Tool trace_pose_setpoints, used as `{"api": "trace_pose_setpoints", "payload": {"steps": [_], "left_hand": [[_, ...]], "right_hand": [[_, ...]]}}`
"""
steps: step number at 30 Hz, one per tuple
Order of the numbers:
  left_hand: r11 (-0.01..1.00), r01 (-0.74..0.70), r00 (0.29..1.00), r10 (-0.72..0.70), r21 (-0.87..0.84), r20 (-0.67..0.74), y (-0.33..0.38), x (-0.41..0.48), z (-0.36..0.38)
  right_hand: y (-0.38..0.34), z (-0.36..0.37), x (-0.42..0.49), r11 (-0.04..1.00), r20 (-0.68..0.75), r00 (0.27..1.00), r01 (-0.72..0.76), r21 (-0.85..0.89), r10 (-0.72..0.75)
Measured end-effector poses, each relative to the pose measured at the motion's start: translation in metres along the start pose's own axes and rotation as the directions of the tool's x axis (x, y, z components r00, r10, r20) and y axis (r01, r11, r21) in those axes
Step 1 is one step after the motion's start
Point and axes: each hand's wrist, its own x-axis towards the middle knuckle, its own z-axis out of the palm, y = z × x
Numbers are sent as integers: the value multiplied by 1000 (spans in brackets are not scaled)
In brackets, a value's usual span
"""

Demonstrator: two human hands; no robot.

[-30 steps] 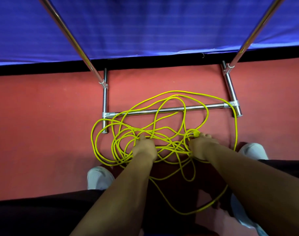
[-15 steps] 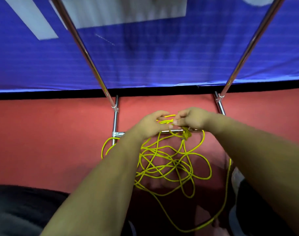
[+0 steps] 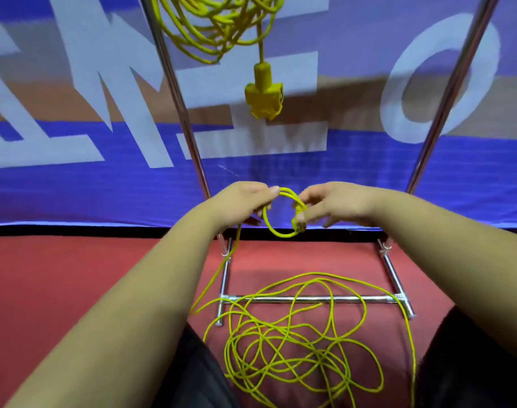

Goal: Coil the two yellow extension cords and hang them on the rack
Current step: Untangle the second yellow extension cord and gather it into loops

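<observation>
1. Head view shows our left hand [image 3: 245,201] and right hand [image 3: 336,204] close together. Both pinch a small loop of the thin yellow extension cord [image 3: 282,235].
2. The rest of this cord lies tangled on the red floor [image 3: 74,275], across the base of the chrome tube rack [image 3: 174,83].
3. We judge the cord light, soft and springy, so loops may slip. A grip at the top of the loop seems best.
4. We see no container. The rack carries the other coiled yellow cord [image 3: 210,33], and its yellow socket block [image 3: 264,98] hangs below.
</observation>
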Motion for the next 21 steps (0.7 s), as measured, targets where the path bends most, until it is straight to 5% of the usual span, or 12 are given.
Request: {"api": "trace_pose_setpoints", "payload": {"steps": [8, 13, 21], "left_hand": [[996, 20, 991, -32, -90, -133, 0, -13, 16], [993, -51, 978, 28, -110, -206, 1, -17, 16], [996, -49, 947, 69, 70, -314, -2, -8, 23]], "right_hand": [[0, 29, -2, 970, -158, 987, 40, 241, -1], [-15, 37, -3, 984, -299, 946, 154, 91, -121], [-13, 31, 2, 988, -309, 939, 156, -15, -153]]}}
